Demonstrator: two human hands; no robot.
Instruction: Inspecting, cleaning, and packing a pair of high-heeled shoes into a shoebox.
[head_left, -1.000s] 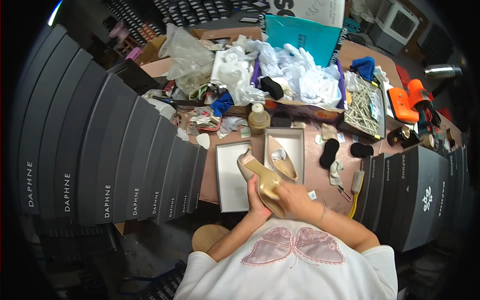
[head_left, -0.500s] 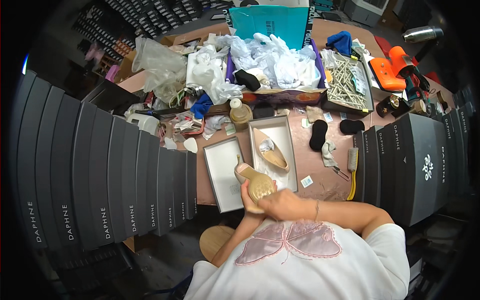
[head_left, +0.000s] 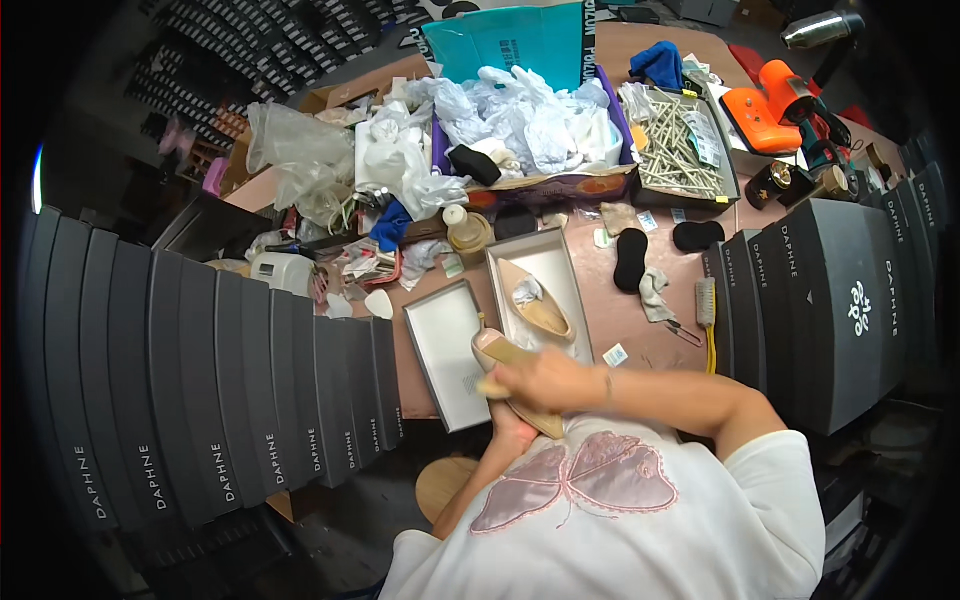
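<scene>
Observed beige shoe (head_left: 498,351) gripped in left hand (head_left: 512,425) over near edge of desk (head_left: 640,343); noted blurred yellowish item (head_left: 490,388) clasped in right hand (head_left: 545,381).

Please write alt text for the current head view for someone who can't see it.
A person's left hand holds a beige heeled shoe, sole showing, under the blurred right hand. Another beige shoe lies in an open box on a pinkish table, between stacks of dark boxes.

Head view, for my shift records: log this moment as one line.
left hand: holds beige shoe, sole up | right hand: over it, blurred | second shoe: in open box
</scene>
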